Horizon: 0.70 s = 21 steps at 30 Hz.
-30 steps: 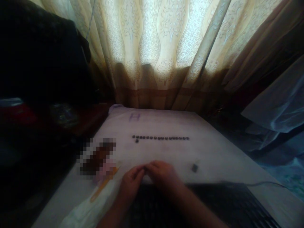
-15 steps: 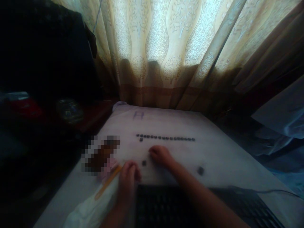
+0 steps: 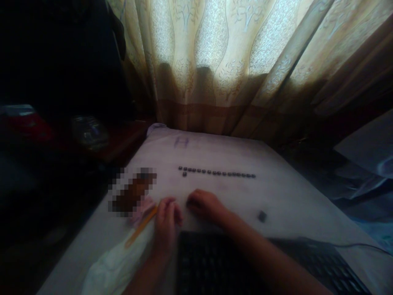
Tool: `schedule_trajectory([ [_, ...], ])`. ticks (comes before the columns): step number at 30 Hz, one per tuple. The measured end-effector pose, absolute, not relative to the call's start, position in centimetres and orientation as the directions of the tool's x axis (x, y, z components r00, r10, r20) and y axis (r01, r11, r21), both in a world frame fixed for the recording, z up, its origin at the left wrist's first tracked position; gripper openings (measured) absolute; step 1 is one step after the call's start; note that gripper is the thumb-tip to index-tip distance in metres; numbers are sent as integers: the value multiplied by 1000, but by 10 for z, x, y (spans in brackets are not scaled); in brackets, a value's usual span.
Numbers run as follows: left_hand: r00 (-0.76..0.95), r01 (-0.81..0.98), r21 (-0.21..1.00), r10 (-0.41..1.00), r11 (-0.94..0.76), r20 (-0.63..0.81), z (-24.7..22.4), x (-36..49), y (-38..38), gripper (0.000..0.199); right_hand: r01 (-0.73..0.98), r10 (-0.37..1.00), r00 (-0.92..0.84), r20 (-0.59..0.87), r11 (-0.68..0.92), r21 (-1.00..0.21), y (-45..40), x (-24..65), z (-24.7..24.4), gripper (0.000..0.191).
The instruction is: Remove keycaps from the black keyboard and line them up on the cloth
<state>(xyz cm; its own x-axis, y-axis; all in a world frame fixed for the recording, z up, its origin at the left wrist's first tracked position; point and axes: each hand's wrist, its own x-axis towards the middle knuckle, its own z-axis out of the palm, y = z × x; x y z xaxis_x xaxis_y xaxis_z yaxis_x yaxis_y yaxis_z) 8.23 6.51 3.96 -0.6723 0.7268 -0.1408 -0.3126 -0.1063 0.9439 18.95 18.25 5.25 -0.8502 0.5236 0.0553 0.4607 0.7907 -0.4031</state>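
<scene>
My right hand [image 3: 205, 205] is low over the white cloth, its fingers bent together and pointing left. Their tips cover the spot where a small dark keycap lay; whatever is under or between them is hidden. My left hand [image 3: 167, 215] rests to the left, fingers loosely curled with a gap at the thumb and nothing visible in it. Beyond the hands runs a straight row of small black keycaps [image 3: 214, 173], with one single keycap [image 3: 184, 174] just below its left end. A black keyboard [image 3: 211, 260] lies under my right forearm.
A larger dark square piece [image 3: 262, 216] lies right of my right hand. An orange stick [image 3: 141, 227] and a pink cloth [image 3: 143, 209] are beside my left hand, with a blurred-out brown item behind. White fabric [image 3: 106, 270] lies in front; a curtain [image 3: 211, 73] hangs behind.
My right hand has moved left and nearer to me, over the loose keycap that was visible between the hands. My left hand stays about where it was. The camera view has shifted slightly.
</scene>
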Motion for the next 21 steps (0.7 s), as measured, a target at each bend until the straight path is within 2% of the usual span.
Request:
schedule_trajectory([
  [11, -663, -298, 952, 733, -72, -152, 44, 84, 64, 28, 522, 572, -820, 24, 764, -378, 185, 185, 55, 18],
  [17, -655, -301, 951, 740, -75, -149, 39, 83, 65, 30, 753, 792, -609, 32, 591, -288, 205, 170, 53, 21],
  [21, -649, -308, 948, 745, -74, -153, 35, 81, 66, 33, 819, 851, -524, 45, 517, -249, 225, 159, 50, 25],
])
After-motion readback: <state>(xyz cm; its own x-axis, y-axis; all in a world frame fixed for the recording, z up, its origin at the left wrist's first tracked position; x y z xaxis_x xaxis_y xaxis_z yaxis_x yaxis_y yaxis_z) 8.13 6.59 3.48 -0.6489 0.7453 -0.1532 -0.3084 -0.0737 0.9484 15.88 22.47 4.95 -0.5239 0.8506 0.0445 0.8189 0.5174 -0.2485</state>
